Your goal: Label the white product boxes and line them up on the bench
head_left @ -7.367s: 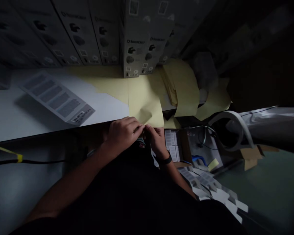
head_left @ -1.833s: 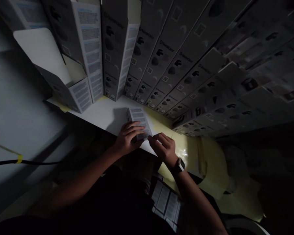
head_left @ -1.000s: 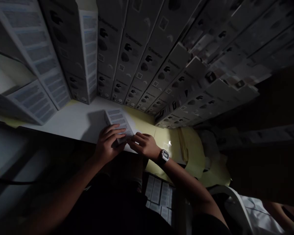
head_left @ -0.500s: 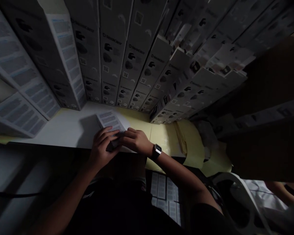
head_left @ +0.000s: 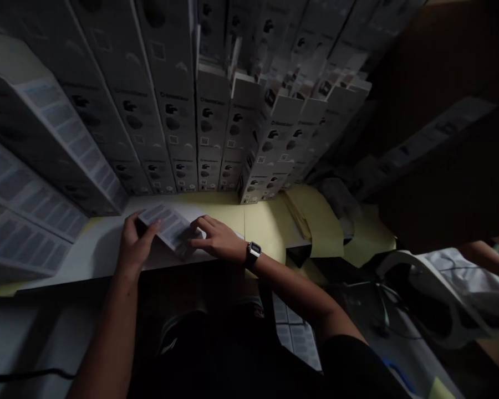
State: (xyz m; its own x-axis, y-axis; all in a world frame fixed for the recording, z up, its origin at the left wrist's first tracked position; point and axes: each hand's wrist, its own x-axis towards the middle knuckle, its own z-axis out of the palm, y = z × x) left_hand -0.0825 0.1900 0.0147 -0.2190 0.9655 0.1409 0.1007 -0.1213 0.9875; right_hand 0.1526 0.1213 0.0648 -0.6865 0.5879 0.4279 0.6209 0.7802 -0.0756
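A small box (head_left: pixel 170 226) with printed text panels lies tilted over the table's front edge. My left hand (head_left: pixel 136 241) grips its left end, thumb on the printed face and fingers behind the far corner. At the box's right end, my right hand (head_left: pixel 216 237), with a watch on the wrist, has its thumb and fingers closed around the end flap area, which is blurred. Behind both hands runs the white and yellow table top (head_left: pixel 228 213).
Tall stacks of grey boxes (head_left: pixel 177 122) stand along the back, with text-sided stacks (head_left: pixel 29 221) at left. Yellow paper (head_left: pixel 316 216) hangs at the right edge. A white curved frame (head_left: pixel 424 271) and another person's arm (head_left: pixel 486 257) are at far right. More boxes (head_left: pixel 297 335) lie below.
The view has shifted. My left hand has moved from over the box's front to its left end, the hands are farther apart, and the box is turned so more of its printed face shows.
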